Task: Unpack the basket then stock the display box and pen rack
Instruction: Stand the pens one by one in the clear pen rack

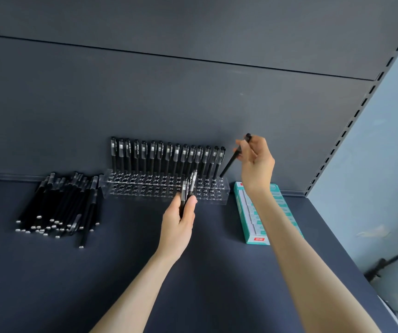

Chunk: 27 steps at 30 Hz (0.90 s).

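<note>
- Two bare forearms reach up from the bottom edge over a dark shelf (145, 255).
- The left hand (177, 224) is closed in a grip round a small bundle of pens (189, 186) – black, capped, standing nearly upright. Their tops rise in front of the middle of the pen rack (133, 187), and the thumb lies along the right side of the bundle.
- At the same depth, well to the left, a loose pile of pens (58, 205) lies flat on the shelf with the silver tips toward the camera. Its far end comes just beside the rack's left end.
- To the right lies a green box (256, 239), long side running away from the camera; the right forearm crosses over it.
- The pen rack is clear plastic with rows of round holes and stands close against the back panel (193, 104). Its front rows are unfilled.
- A row of pens (166, 157) stands upright along the rack's back row, caps up, from the left end almost to the right end.
- The right hand (256, 159) is over the rack's right end, pinching a single pen (229, 164) near its top in a fingertip grip. The pen is tilted, its lower tip at the last back-row hole – whether it is already inside cannot be told.
- A slotted upright (361, 104) runs up the right side beside a pale wall.
</note>
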Available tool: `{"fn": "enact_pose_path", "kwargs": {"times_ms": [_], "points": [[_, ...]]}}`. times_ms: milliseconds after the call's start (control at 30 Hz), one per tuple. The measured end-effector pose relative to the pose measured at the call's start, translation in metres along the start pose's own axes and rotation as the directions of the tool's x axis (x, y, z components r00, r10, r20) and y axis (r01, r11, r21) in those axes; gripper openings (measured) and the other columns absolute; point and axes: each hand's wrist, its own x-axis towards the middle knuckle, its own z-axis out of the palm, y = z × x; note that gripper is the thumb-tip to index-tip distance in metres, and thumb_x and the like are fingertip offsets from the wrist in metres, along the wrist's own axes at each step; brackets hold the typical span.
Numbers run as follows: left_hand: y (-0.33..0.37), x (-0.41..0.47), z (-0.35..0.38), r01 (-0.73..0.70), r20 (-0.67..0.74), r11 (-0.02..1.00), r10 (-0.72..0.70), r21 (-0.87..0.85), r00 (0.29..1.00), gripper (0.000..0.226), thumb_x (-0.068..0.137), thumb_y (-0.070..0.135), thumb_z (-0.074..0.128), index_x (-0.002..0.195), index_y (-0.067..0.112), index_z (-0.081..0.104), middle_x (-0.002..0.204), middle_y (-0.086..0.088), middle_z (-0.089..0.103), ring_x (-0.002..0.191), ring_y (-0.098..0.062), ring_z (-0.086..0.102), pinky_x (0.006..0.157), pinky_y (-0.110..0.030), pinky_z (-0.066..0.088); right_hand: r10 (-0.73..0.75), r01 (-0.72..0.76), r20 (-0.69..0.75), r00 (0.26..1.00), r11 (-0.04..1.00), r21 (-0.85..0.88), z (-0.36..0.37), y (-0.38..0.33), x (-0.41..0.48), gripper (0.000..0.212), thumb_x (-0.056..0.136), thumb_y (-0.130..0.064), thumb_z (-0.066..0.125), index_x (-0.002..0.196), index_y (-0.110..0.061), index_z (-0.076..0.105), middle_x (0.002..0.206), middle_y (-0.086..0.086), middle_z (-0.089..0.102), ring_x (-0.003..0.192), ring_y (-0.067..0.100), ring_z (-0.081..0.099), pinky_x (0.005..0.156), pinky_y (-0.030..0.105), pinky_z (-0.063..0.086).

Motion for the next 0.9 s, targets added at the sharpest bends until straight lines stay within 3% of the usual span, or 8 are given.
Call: {"fn": "enact_pose_path", "kwargs": {"times_ms": [167,300,533,733,900], "points": [[-0.003,0.002,0.0,0.011,-0.033,1.0,-0.011,-0.009,0.999,0.025,0.099,0.024,0.046,0.091,0.002,0.052,0.057,0.0,0.027,0.045,-0.009,0.023,0.039,-0.016,0.022,-0.007,0.017,0.067,0.998,0.989,-0.147,0.003,0.008,0.001,0.015,0.095,-0.013,0.052,0.109,-0.011,0.055,0.09,0.008,0.068,0.085,0.031,0.064,0.086,0.048,0.051],[-0.003,0.003,0.0,0.008,-0.029,1.0,-0.008,-0.014,1.0,0.026,0.099,0.024,0.046,0.092,-0.001,0.05,0.059,-0.004,0.026,0.045,-0.01,0.022,0.039,-0.016,0.022,-0.059,0.105,0.163,0.985,0.951,-0.289,0.0,0.015,-0.005,0.026,0.097,-0.011,0.047,0.122,-0.015,0.05,0.075,0.019,0.061,0.074,0.042,0.057,0.081,0.051,0.051],[-0.002,0.003,0.0,0.02,-0.025,1.0,-0.021,-0.016,0.999,0.026,0.099,0.023,0.046,0.091,-0.001,0.05,0.061,-0.007,0.026,0.044,-0.008,0.023,0.039,-0.016,0.022,-0.085,0.169,0.227,0.97,0.908,-0.382,-0.002,0.009,-0.002,0.028,0.095,-0.012,0.05,0.122,-0.013,0.057,0.087,0.005,0.065,0.077,0.029,0.064,0.082,0.041,0.052],[-0.001,0.001,-0.001,0.024,-0.029,1.0,-0.025,-0.005,0.999,0.025,0.099,0.024,0.046,0.091,0.001,0.051,0.063,-0.009,0.029,0.045,-0.009,0.023,0.039,-0.017,0.022,-0.114,0.233,0.278,0.954,0.864,-0.446,-0.002,0.008,0.002,0.03,0.092,-0.011,0.056,0.122,-0.012,0.061,0.102,0.011,0.069,0.086,0.022,0.067,0.085,0.026,0.05],[0.001,0.0,-0.001,0.035,-0.028,0.999,-0.035,0.0,0.999,0.027,0.099,0.026,0.046,0.093,0.0,0.051,0.06,-0.007,0.027,0.045,-0.01,0.022,0.039,-0.018,0.021,-0.104,0.244,0.294,0.95,0.836,-0.492,-0.004,0.011,-0.005,0.034,0.092,-0.009,0.056,0.126,-0.014,0.058,0.105,0.01,0.069,0.09,0.023,0.066,0.086,0.034,0.051]]}}
